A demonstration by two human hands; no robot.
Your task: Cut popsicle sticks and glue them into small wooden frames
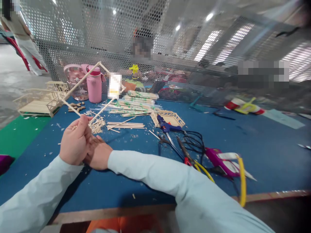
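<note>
My left hand [74, 140] pinches the lower corner of a four-sided frame of thin wooden sticks [81, 80], raised above the table and tilted. Small pale stick bits show beside its curled fingers. My right hand [100, 154] lies palm up against the left one, cupped beneath it. Its fingertips are hidden behind the left hand. Just beyond my hands lies a pile of short cut stick pieces [97, 125]. Farther right, several loose sticks [126, 125] lie side by side. Behind them are bundles of sticks in green-printed plastic wrapping [137, 103].
A stick-built model [39, 102] stands far left, near a pink bottle [94, 87] and a clear jug [77, 84]. A blue glue gun [168, 125], a small stick tray [173, 118], pliers [186, 152] and a purple tool [221, 161] with cables lie right. Perforated metal screen [92, 32] behind.
</note>
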